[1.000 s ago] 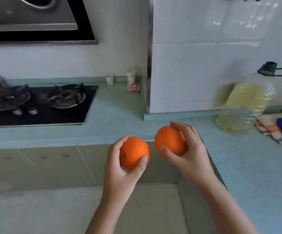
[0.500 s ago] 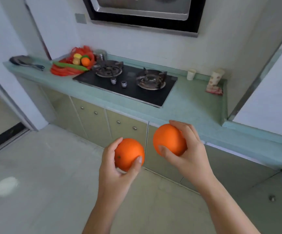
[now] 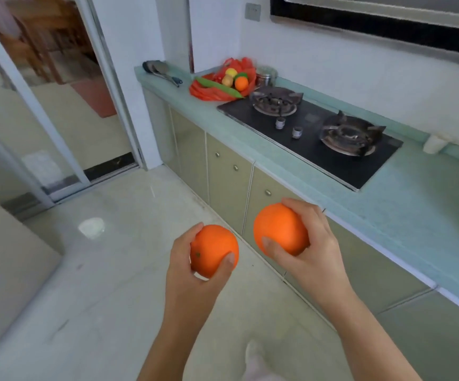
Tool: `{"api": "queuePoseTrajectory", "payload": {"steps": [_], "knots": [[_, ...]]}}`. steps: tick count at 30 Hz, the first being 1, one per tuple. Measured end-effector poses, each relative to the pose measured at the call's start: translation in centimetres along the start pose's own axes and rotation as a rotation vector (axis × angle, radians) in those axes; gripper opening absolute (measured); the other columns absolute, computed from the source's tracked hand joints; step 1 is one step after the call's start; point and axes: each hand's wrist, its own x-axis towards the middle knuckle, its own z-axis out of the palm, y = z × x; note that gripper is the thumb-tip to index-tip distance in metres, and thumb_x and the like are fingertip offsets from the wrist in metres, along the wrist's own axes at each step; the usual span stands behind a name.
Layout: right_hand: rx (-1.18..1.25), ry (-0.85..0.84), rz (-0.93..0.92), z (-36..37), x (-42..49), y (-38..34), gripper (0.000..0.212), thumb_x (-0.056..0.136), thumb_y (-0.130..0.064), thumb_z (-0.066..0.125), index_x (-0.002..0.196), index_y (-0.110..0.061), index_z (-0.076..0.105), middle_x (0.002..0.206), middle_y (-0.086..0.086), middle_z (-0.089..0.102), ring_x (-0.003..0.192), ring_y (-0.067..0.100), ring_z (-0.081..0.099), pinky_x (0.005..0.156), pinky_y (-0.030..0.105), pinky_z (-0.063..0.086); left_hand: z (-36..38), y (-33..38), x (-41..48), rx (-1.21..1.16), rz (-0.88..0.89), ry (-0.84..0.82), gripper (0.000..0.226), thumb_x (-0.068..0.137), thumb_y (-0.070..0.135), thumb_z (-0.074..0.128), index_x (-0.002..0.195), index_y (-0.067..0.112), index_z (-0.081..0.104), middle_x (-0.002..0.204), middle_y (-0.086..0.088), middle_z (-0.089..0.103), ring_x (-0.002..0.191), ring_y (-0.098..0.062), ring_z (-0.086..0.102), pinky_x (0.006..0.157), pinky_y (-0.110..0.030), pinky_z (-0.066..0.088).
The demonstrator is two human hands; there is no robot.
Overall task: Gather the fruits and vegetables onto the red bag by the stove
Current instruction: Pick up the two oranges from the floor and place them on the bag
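My left hand grips an orange over the floor, in front of the cabinets. My right hand grips a second orange a little higher and to the right. Far ahead on the counter, left of the stove, lies the red bag. On it rest a small orange, a yellow fruit, a brownish fruit and a long green vegetable.
A black two-burner stove sits in the teal counter. A metal jar stands behind the bag, and dark utensils lie at the counter's left end. A sliding doorway opens on the left.
The view has swung left along the counter, bringing the red bag and doorway into sight. Both hands keep holding their oranges in the same pose.
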Motion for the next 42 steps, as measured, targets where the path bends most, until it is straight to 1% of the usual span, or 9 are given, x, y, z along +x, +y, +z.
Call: {"api": "queuePoseTrajectory", "payload": {"steps": [4,9,12,17,23,26,32,38,42], "knots": [[0.052,-0.054,-0.01,2.0,3.3,1.4,0.058,0.066,-0.026,0.075,0.116,-0.038,0.047,0.121,-0.018,0.045,0.103,-0.018,0.04,0.076,-0.001,0.034,0.4,-0.5,2.7,0.039,-0.006,0.041,0.056,0.062,0.042,0.069,0.112,0.047,0.043,0.114,0.035,0.043,0.103,0.017,0.043,0.071,-0.015,0.046],[0.104,-0.109,-0.039,3.8,9.6,3.1,0.058,0.063,-0.036,0.069,0.115,-0.044,0.044,0.122,-0.016,0.044,0.105,-0.012,0.041,0.076,0.008,0.041,1.9,-0.5,8.1,0.088,-0.012,0.072,0.057,0.069,0.032,0.077,0.111,0.047,0.042,0.113,0.032,0.042,0.1,0.021,0.042,0.068,-0.009,0.046],[0.135,-0.132,-0.071,3.9,13.8,4.1,0.058,0.063,-0.04,0.068,0.113,-0.05,0.04,0.121,-0.019,0.042,0.106,-0.01,0.041,0.076,0.016,0.042,3.2,0.2,11.8,0.122,-0.017,0.085,0.055,0.062,0.047,0.068,0.11,0.048,0.041,0.113,0.034,0.041,0.1,0.021,0.041,0.069,-0.012,0.043],[0.135,-0.193,-0.123,4.2,19.4,6.4,0.064,0.063,-0.054,0.062,0.121,-0.04,0.042,0.124,-0.016,0.043,0.108,0.001,0.046,0.077,0.025,0.048,5.4,0.6,16.9,0.175,-0.017,0.137,0.057,0.064,0.053,0.073,0.111,0.049,0.04,0.112,0.037,0.039,0.104,0.014,0.043,0.069,-0.013,0.043],[0.177,-0.242,-0.179,6.3,23.8,7.7,0.059,0.065,-0.052,0.063,0.119,-0.044,0.039,0.121,-0.028,0.038,0.108,-0.008,0.042,0.072,0.004,0.042,6.3,-0.6,20.3,0.179,-0.06,0.183,0.058,0.062,0.052,0.073,0.11,0.047,0.041,0.112,0.037,0.038,0.101,0.007,0.046,0.07,-0.014,0.044],[0.163,-0.265,-0.185,7.7,25.5,8.3,0.058,0.065,-0.052,0.065,0.117,-0.047,0.038,0.12,-0.03,0.036,0.108,-0.009,0.041,0.066,0.006,0.043,6.1,-1.2,22.1,0.169,-0.076,0.206,0.056,0.06,0.046,0.069,0.109,0.048,0.041,0.111,0.035,0.04,0.1,0.006,0.047,0.069,-0.014,0.044],[0.149,-0.286,-0.17,12.2,29.7,9.1,0.062,0.064,-0.058,0.059,0.121,-0.043,0.038,0.122,-0.025,0.038,0.109,-0.002,0.043,0.071,0.014,0.043,4.5,-4.1,27.5,0.158,-0.082,0.233,0.057,0.063,0.048,0.075,0.108,0.05,0.04,0.108,0.039,0.04,0.098,0.018,0.044,0.067,-0.013,0.044],[0.092,-0.288,-0.196,19.5,36.1,8.3,0.062,0.065,-0.059,0.059,0.121,-0.04,0.039,0.122,-0.024,0.038,0.106,0.001,0.047,0.07,0.013,0.042,1.3,-7.8,35.5,0.11,-0.096,0.243,0.054,0.067,0.034,0.075,0.107,0.048,0.042,0.11,0.033,0.042,0.098,0.017,0.045,0.065,-0.012,0.045],[0.077,-0.307,-0.218,25.7,41.6,6.3,0.063,0.066,-0.058,0.059,0.123,-0.038,0.04,0.121,-0.016,0.042,0.107,0.004,0.047,0.073,0.016,0.044,-2.7,-9.9,42.6,0.11,-0.101,0.265,0.057,0.07,0.025,0.076,0.107,0.049,0.041,0.111,0.031,0.041,0.099,0.006,0.048,0.065,-0.012,0.045]]}}
